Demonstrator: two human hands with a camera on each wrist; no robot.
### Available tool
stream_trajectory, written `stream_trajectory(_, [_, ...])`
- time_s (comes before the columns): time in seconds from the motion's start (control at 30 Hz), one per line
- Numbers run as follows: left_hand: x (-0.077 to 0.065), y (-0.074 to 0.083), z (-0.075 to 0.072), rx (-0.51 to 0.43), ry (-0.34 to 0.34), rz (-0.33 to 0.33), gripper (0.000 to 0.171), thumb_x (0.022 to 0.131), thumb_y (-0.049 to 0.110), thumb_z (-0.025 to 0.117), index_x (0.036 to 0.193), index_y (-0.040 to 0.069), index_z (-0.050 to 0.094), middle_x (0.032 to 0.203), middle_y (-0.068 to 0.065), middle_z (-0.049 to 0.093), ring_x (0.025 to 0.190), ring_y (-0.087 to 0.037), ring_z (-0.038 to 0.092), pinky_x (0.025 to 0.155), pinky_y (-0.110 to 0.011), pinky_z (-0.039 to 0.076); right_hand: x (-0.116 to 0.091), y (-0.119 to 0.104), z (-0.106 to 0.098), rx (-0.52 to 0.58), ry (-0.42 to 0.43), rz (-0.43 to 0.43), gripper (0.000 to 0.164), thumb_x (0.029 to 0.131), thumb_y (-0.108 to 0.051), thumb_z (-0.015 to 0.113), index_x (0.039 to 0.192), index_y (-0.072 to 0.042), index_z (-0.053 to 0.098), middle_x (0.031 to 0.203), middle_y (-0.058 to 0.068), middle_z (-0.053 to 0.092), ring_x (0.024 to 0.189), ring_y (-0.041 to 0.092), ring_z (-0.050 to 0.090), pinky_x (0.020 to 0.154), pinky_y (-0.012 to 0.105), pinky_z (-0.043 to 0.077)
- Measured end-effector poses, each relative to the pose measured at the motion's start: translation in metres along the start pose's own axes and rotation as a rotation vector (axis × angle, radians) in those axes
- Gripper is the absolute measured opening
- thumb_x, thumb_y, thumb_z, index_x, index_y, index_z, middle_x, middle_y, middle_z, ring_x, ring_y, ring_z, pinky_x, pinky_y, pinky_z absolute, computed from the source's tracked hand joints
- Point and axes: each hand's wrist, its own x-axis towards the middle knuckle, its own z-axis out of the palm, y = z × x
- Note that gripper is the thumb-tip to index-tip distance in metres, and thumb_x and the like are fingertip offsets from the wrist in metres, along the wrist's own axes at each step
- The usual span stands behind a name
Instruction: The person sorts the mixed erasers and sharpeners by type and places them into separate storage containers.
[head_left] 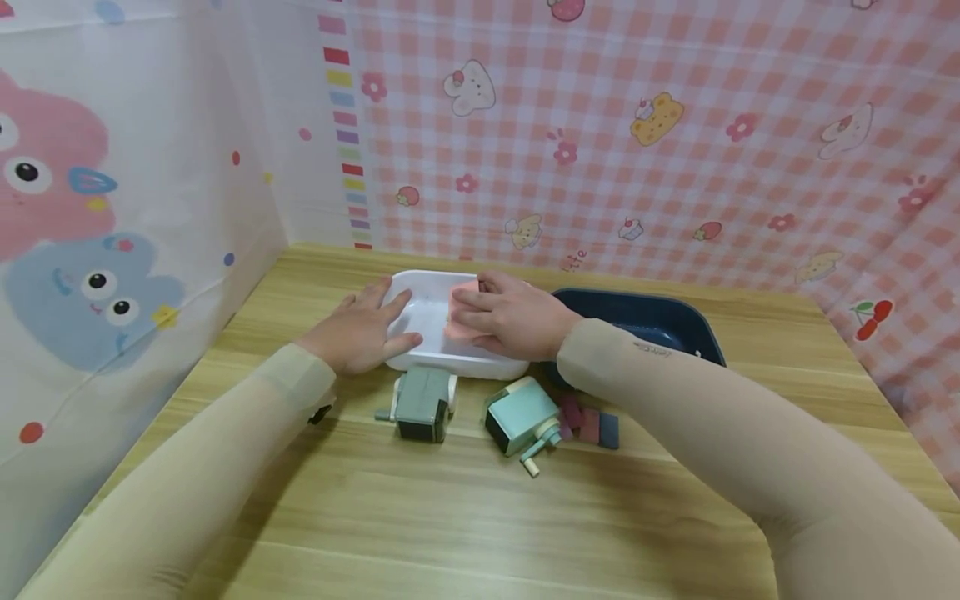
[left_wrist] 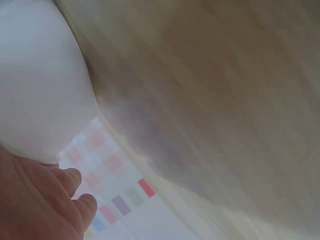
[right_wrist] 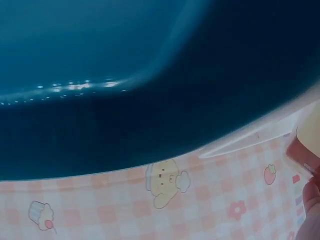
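Observation:
My right hand point(head_left: 525, 315) grips a pink boxy thing point(head_left: 463, 310), probably a pencil sharpener, inside the right part of a white plastic basin point(head_left: 457, 364). In the right wrist view only a fingertip and a red and cream part of it show at the right edge. With fingers spread, my left hand point(head_left: 363, 329) rests over the basin's left rim. In front of the basin stand a grey-green crank pencil sharpener point(head_left: 422, 398) and a mint crank pencil sharpener point(head_left: 522, 412), the latter turned at an angle.
A dark blue basin point(head_left: 648, 304) stands right of the white one, partly behind my right forearm. Several small mauve, pink and blue blocks point(head_left: 590, 423) lie beside the mint sharpener. Patterned cloth point(head_left: 600, 167) hangs behind the wooden table point(head_left: 420, 517).

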Motion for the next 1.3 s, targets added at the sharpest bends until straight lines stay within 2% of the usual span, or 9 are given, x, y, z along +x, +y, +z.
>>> stream_trajectory(0.37, [0.002,0.004,-0.002,0.016,-0.005,0.0,0.095,0.103,0.076,0.028,0.17,0.012,0.008,0.176,-0.023,-0.003,0.164,-0.045,0.005,0.131,-0.066,0.009,0.019,-0.004,0.002,0.014,-0.146,0.002,0.048,0.108,-0.041,0.059,0.152,-0.02,0.059,0.16,0.004,0.053,0.139,0.035,0.054,0.12,0.045,0.043])
stream_trajectory(0.6, [0.002,0.004,0.0,-0.001,-0.009,-0.001,0.093,0.105,0.073,0.03,0.17,0.012,0.006,0.177,-0.023,-0.004,0.164,-0.043,0.004,0.131,-0.066,0.008,0.034,-0.007,0.0,0.027,-0.183,-0.013,0.044,0.108,-0.037,0.059,0.15,-0.021,0.062,0.159,0.006,0.054,0.139,0.038,0.053,0.12,0.046,0.043])
stream_trajectory(0.83, [0.003,0.004,0.0,0.0,0.002,0.017,0.097,0.104,0.075,0.029,0.17,0.009,0.005,0.177,-0.022,-0.004,0.165,-0.04,0.002,0.131,-0.065,0.01,0.044,-0.008,0.006,0.031,-0.297,0.043,0.048,0.111,-0.047,0.048,0.155,-0.03,0.055,0.166,-0.002,0.045,0.147,0.034,0.047,0.121,0.046,0.044])
stream_trajectory(1.0, [0.002,0.003,-0.001,-0.038,0.001,0.023,0.102,0.101,0.078,0.033,0.17,0.008,0.005,0.176,-0.023,-0.006,0.165,-0.039,-0.001,0.132,-0.064,0.008,0.046,-0.007,0.009,0.071,-0.376,0.065,0.049,0.111,-0.048,0.047,0.158,-0.032,0.051,0.168,-0.001,0.043,0.149,0.036,0.045,0.121,0.051,0.043])
stream_trajectory(1.17, [-0.001,0.001,-0.003,-0.054,-0.008,0.031,0.107,0.099,0.076,0.044,0.169,0.006,0.005,0.175,-0.026,-0.007,0.165,-0.041,-0.001,0.131,-0.064,0.007,0.042,-0.005,0.009,0.089,-0.498,0.071,0.053,0.115,-0.041,0.04,0.166,-0.029,0.034,0.174,-0.001,0.028,0.157,0.041,0.033,0.127,0.055,0.034])
stream_trajectory(1.3, [-0.001,-0.002,-0.002,-0.056,-0.009,0.03,0.108,0.098,0.074,0.05,0.169,0.006,0.006,0.175,-0.026,-0.007,0.164,-0.041,-0.001,0.131,-0.064,0.007,0.038,-0.008,-0.001,0.024,-0.604,0.044,0.059,0.115,-0.026,0.04,0.17,-0.024,0.019,0.178,0.003,0.016,0.16,0.04,0.027,0.132,0.052,0.024])
